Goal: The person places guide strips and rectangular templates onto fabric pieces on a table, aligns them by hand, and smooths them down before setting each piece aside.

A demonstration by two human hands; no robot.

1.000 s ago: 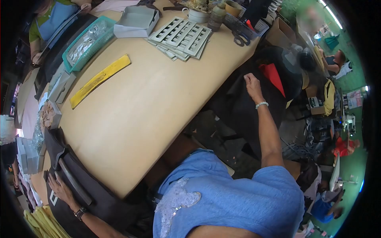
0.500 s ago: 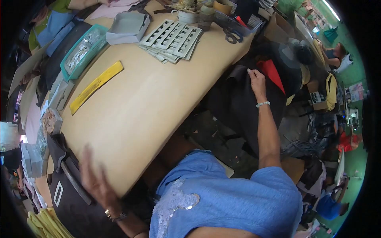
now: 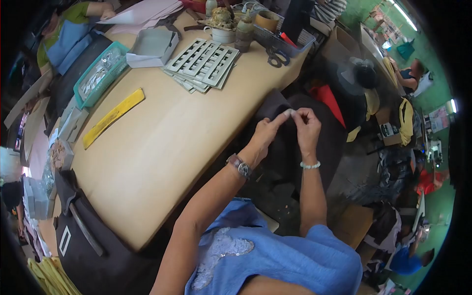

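Dark brown sheet material (image 3: pixel 273 104), cloth or leather, hangs beside the table's right edge. My right hand (image 3: pixel 308 130), with a pale beaded bracelet, pinches at its upper edge. From the left, my left hand (image 3: pixel 265 132), with a watch on the wrist, has its fingers closed at the same edge. The fingertips of both hands meet there; anything small between them is too tiny to make out. Red cloth (image 3: pixel 328 101) lies just behind the right hand.
The tan table (image 3: pixel 162 147) bears a yellow strip (image 3: pixel 114 117), stencil-like cards (image 3: pixel 204 64), a white box (image 3: pixel 152 46), a teal basket (image 3: pixel 78 91) and scissors (image 3: pixel 278 58). A dark bag (image 3: pixel 93 246) with a white rectangle hangs at the near left corner. Other people sit around.
My left hand has swung from the table's near left corner up and right to meet my right hand at the dark material. My right hand has come slightly down and left.
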